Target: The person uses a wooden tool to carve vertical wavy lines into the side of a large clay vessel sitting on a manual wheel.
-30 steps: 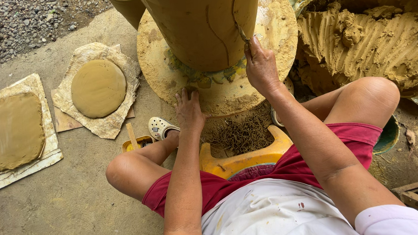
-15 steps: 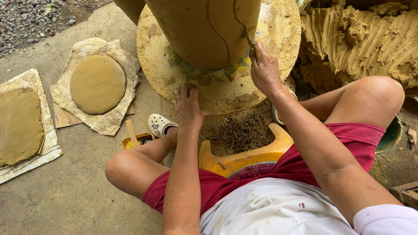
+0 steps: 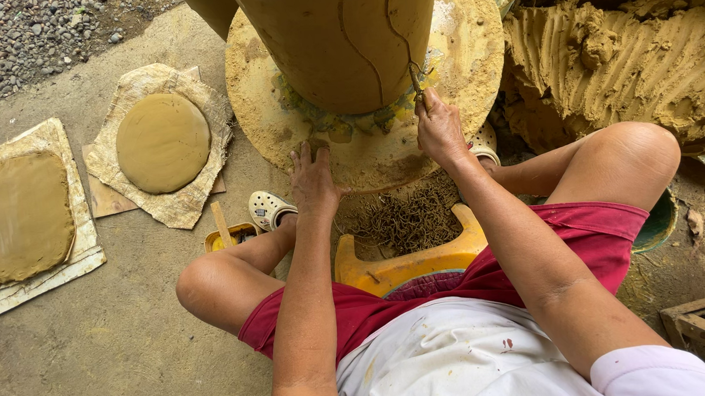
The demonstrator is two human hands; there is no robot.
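A tall wet clay pot (image 3: 341,33) stands on a round clay-crusted wheel (image 3: 475,57). Curved lines are cut into its wall. My right hand (image 3: 439,130) is closed on a thin carving tool (image 3: 415,78) whose tip touches the pot's lower wall at the end of one cut line. My left hand (image 3: 314,180) lies flat, fingers spread, on the wheel's front rim. I sit on a low yellow stool (image 3: 411,260) with my knees wide apart. A heap of clay shavings (image 3: 404,219) lies between my legs under the wheel's edge.
A round clay disc (image 3: 162,143) and a squarish clay slab (image 3: 15,215) rest on cloth and boards at left. A big mound of raw clay (image 3: 625,71) fills the right. A small yellow tub (image 3: 227,236) with a stick sits by my left foot. Gravel lies top left.
My right hand with the tool has dropped down the pot's wall toward its base, lengthening the cut line. My left hand has stayed on the wheel's rim.
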